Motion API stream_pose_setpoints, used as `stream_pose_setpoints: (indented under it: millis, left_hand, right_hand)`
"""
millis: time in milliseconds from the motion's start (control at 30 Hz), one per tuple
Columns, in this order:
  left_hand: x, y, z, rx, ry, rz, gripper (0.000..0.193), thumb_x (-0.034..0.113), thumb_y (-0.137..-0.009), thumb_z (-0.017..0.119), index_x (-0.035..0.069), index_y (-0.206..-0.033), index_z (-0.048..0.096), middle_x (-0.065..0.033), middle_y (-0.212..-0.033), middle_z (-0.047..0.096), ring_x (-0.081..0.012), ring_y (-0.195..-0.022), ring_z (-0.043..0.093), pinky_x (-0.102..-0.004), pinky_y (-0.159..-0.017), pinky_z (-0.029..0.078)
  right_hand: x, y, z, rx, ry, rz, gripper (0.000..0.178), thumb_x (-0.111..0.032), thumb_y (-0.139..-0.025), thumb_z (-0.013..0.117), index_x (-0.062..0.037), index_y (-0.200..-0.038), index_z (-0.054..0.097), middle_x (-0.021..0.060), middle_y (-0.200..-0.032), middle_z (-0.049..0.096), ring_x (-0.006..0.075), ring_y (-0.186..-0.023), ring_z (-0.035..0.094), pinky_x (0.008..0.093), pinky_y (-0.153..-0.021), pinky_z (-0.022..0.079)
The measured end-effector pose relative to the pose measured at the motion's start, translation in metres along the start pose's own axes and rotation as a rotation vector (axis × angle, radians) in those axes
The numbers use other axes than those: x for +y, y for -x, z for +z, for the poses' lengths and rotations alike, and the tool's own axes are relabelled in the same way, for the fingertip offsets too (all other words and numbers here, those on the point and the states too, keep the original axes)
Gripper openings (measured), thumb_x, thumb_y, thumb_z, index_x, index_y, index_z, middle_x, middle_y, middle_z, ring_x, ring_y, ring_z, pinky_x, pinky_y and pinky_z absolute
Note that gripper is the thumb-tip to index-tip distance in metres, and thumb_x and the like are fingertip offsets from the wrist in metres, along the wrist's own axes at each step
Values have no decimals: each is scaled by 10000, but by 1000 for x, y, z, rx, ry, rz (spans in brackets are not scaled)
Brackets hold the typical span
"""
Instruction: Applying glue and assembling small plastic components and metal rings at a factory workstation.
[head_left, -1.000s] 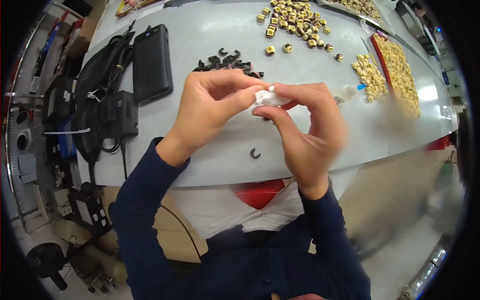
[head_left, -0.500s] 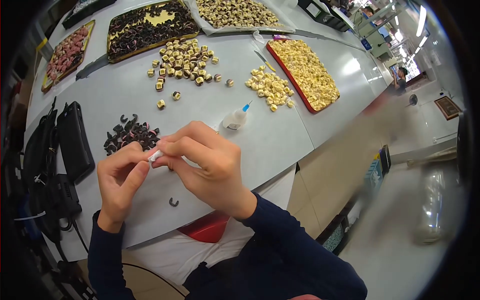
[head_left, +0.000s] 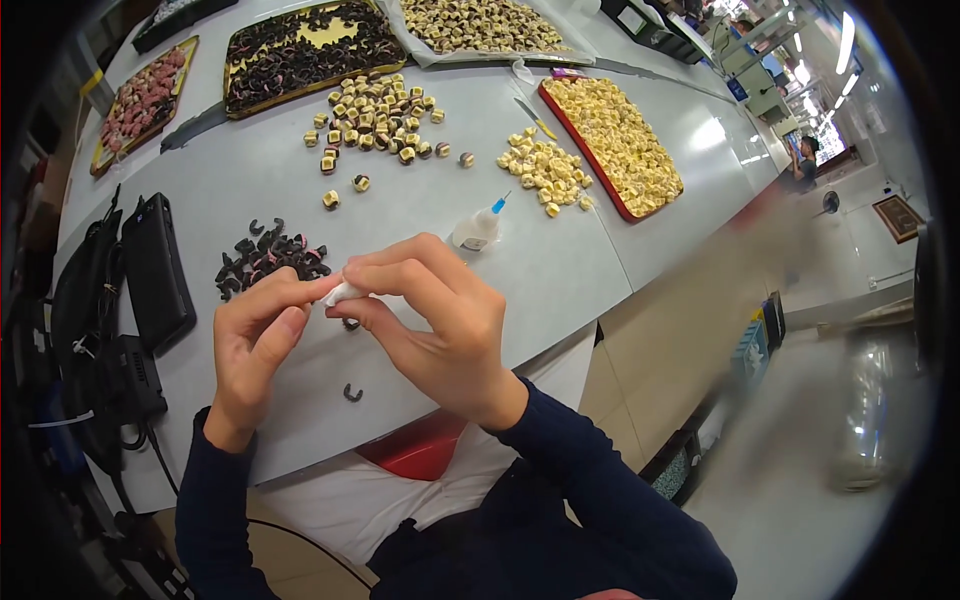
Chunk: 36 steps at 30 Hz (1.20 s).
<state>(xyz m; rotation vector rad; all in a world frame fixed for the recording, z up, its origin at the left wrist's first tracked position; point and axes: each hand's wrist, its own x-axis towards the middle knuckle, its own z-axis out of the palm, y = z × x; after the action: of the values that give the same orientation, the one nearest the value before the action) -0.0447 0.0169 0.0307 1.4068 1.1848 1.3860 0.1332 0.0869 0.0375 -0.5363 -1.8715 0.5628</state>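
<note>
My right hand (head_left: pixel 450 325) pinches a small crumpled white wipe (head_left: pixel 343 293) between thumb and fingers; whether it is tissue or cloth I cannot tell. My left hand (head_left: pixel 248 345) has its index fingertip against the wipe, while its thumb stands apart below. Just under the fingertips a small dark piece (head_left: pixel 350 324) shows in part. One dark C-shaped piece (head_left: pixel 352 393) lies alone nearer me. Behind my left hand is a heap of dark C-shaped pieces (head_left: pixel 270 262), some with pink. Past my right hand stands a clear squeeze bottle (head_left: pixel 475 232) with a blue-hubbed needle tip.
Cream-and-dark small blocks (head_left: pixel 385 115) and plain cream blocks (head_left: pixel 545 172) lie loose farther off. A red-rimmed tray (head_left: pixel 612 150), a knife (head_left: pixel 536 118) and several filled trays line the back. A black device (head_left: pixel 158 272) with cables sits at left.
The white wipe and my right hand have shifted slightly right and up. My left thumb and index finger have come away from their hold around it; the index fingertip still touches.
</note>
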Motion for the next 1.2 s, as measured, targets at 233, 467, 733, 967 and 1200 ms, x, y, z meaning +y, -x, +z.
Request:
stream_pose_setpoints:
  millis: [233, 467, 733, 967, 1200]
  left_hand:
    - [3, 0, 3, -64, 27, -38, 391, 166, -873, 522, -19, -1194, 648, -7, -727, 473, -92, -685, 457, -232, -641, 353]
    - [3, -3, 3, -153, 119, -58, 387, 173, -910, 518, -10, -1233, 626, -20, -814, 554, -91, -745, 495, -231, -703, 401]
    - [2, -3, -1, -173, 137, -59, 370, 201, -923, 522, 12, -1218, 641, -14, -812, 556, -86, -757, 501, -228, -711, 409]
    - [9, -3, 5, -132, 111, -93, 383, 226, -905, 513, -3, -1175, 661, -25, -814, 575, -87, -709, 491, -231, -695, 392]
    - [7, -3, 8, -99, 88, -101, 354, 197, -916, 497, -7, -1139, 680, -14, -771, 545, -80, -674, 473, -227, -663, 373]
  right_hand:
    - [3, 7, -2, 36, -26, 2, 329, 69, -666, 795, 5, -962, 668, 128, -891, 686, 223, -771, 676, 284, -685, 542]
    - [12, 21, -5, -39, -213, 119, 422, 172, -742, 663, 54, -1136, 566, 195, -1125, 617, 255, -1035, 638, 335, -854, 572]
    - [10, 24, -5, -74, -279, 132, 393, 160, -785, 622, 50, -1151, 536, 213, -1178, 575, 283, -1112, 604, 346, -853, 583]
    - [8, 24, -3, 35, -296, 140, 413, 173, -712, 652, 63, -1105, 591, 208, -1102, 641, 241, -994, 656, 330, -823, 585]
    - [8, 26, -5, 40, -279, 118, 420, 173, -697, 662, 66, -1096, 590, 216, -1086, 641, 249, -977, 659, 330, -829, 581]
